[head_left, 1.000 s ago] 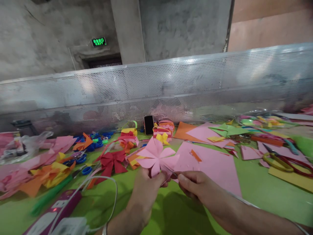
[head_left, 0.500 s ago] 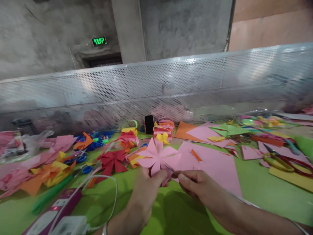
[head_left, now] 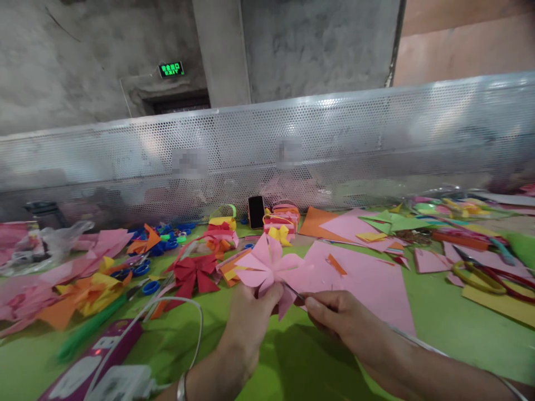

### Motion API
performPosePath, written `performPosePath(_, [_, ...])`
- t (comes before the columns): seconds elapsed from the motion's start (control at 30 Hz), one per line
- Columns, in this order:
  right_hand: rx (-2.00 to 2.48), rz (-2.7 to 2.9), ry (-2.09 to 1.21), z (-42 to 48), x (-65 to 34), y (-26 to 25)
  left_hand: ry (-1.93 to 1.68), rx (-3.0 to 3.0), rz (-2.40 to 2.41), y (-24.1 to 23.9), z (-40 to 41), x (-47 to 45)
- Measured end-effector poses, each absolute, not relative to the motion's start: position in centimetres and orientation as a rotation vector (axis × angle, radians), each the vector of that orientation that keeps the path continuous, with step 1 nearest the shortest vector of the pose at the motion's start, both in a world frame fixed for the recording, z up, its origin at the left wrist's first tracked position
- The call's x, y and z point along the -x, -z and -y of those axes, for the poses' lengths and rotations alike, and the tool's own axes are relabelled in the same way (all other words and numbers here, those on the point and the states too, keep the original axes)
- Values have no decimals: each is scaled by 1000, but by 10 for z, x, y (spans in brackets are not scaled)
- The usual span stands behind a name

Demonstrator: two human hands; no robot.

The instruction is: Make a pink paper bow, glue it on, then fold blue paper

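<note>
My left hand (head_left: pixel 246 317) is closed around the base of a pink folded paper flower (head_left: pixel 270 266), held above the green table (head_left: pixel 292 362). My right hand (head_left: pixel 334 317) is closed on a thin metal tool, probably scissors (head_left: pixel 295 293), whose tip touches the flower's lower right petal. Most of the tool is hidden inside my fist. A large pink paper sheet (head_left: pixel 368 284) lies flat just behind my right hand.
A red paper bow (head_left: pixel 192 274), paper baskets (head_left: pixel 281 220) and a black phone (head_left: pixel 255 211) sit behind the flower. Blue scissors (head_left: pixel 144 278) and paper scraps lie left, yellow-handled scissors (head_left: pixel 476 277) right. A power strip (head_left: pixel 96 367) with cable lies near left. A perforated metal panel (head_left: pixel 334 139) bounds the far edge.
The flower has been turned a little in my left hand, and one petal now hangs lower beside the tool's tip. Both hands stay in nearly the same place.
</note>
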State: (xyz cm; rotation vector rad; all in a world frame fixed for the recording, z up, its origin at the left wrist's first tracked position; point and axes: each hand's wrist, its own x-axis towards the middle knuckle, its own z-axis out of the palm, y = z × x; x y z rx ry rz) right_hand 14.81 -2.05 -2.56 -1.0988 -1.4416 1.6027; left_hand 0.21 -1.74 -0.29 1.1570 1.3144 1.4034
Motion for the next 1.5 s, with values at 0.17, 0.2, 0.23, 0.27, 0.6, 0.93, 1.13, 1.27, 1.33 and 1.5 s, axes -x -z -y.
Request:
performPosePath(0.17, [1107,1383,-1659,20,-148,28,-1401,-1148,-1306,1,18,-3])
performPosePath(0.2, [1111,1385,-1660,20,-148,28,-1404,-1155,-1313,1,18,-3])
performPosePath(0.23, [1111,1388,-1660,20,-148,28,-1407,-1165,-1324,0,19,-3])
performPosePath(0.27, [1111,1390,-1662,21,-148,27,-1405,-1167,-1328,1,19,-3])
performPosePath(0.6, [1122,1406,-1618,22,-147,23,-1364,-1123,-1284,2,19,-5])
performPosePath(0.93, [1073,1369,-1656,21,-148,26,-1379,-1126,-1267,4,19,-3])
performPosePath(1.13, [1084,1380,-1647,23,-148,24,-1373,-1109,-1252,3,19,-4])
performPosePath(1.27, [1081,1381,-1645,22,-148,25,-1357,-1118,-1257,2,20,-4])
performPosePath(1.33, [1089,1386,-1638,21,-148,26,-1351,-1120,-1286,3,19,-4])
performPosePath(1.5, [1107,1405,-1613,20,-148,27,-1317,-1143,-1297,6,19,-3])
